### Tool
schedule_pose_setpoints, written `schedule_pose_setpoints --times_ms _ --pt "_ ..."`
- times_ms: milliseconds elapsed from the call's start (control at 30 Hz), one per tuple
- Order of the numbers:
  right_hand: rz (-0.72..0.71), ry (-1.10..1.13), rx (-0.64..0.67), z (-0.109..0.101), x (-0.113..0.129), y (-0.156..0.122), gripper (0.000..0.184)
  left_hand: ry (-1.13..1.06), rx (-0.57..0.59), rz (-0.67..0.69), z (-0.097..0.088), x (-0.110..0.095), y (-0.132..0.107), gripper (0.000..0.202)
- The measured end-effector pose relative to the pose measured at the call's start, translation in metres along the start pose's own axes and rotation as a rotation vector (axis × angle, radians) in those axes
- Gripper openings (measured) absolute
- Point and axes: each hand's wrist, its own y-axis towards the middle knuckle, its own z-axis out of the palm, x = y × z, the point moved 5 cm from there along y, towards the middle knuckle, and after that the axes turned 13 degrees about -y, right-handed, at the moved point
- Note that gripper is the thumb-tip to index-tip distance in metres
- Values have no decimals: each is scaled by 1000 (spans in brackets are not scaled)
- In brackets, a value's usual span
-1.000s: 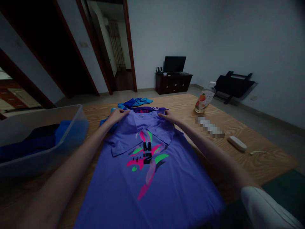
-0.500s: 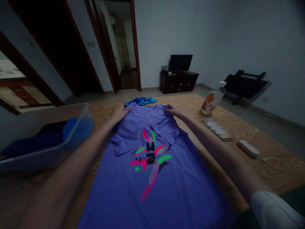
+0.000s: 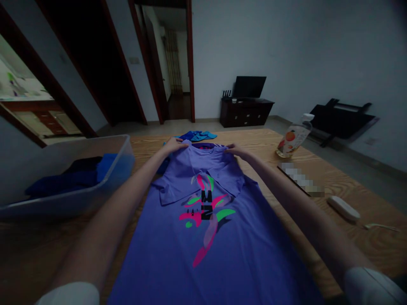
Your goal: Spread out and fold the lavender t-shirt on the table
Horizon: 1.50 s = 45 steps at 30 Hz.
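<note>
A purple T-shirt (image 3: 178, 250) with a pink, green and black print lies spread on the wooden table (image 3: 251, 140), its hem toward me and its collar at the far end. My left hand (image 3: 175, 145) pinches the far left shoulder of the shirt, and my right hand (image 3: 234, 149) pinches the far right shoulder beside the collar. Both sleeves lie folded inward over the upper part of the shirt. Just past the collar is a crumpled blue garment (image 3: 199, 135). Some darker cloth with pink marks shows at the neck opening.
To the left stands a translucent plastic bin (image 3: 122, 163) holding dark and blue clothes (image 3: 79, 171). On the right side of the table are a drink bottle (image 3: 294, 137), a blurred-out flat object (image 3: 299, 178), and a white oblong case (image 3: 343, 208) with a cord.
My view has shifted, so the scene sits further right. The shirt's collar end is now lifted slightly and its neck opening shows more. Both hands keep hold of the shoulders.
</note>
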Motion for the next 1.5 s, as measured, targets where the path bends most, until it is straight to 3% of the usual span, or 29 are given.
schedule_pose_setpoints --times_ms 200,267,433,533,700,833,900,967,1067,1233,1400,1500 --pt "-118 142 -28 -17 18 -19 37 -369 335 99 -4 -18 -34 81" --pt "-126 179 -35 -20 23 -24 38 -384 354 129 -8 -22 -39 75" --pt "-106 236 -109 -31 43 -19 35 -234 86 317 -28 -43 -22 38" --pt "-106 273 -181 -43 59 -4 33 -217 18 340 -33 -56 -4 23" --pt "-138 341 -283 -62 95 31 25 -214 -91 408 -49 -83 31 16" --pt "-207 373 -370 -82 133 58 22 -256 -232 540 -80 -110 62 17" --pt "-236 374 -398 -89 147 65 21 -271 -276 595 -93 -119 68 19" --pt "-257 363 -392 -90 151 64 19 -255 -248 609 -97 -121 63 21" --pt "-283 326 -326 -78 142 47 20 -194 -123 581 -89 -111 33 18" --pt "-332 246 -204 -42 115 -13 29 -102 82 529 -73 -78 -47 8" --pt "-372 93 -58 -17 100 -101 37 90 234 446 -70 -56 -142 16" --pt "-437 -96 -12 -1 94 -173 25 241 360 417 -66 -43 -218 20"
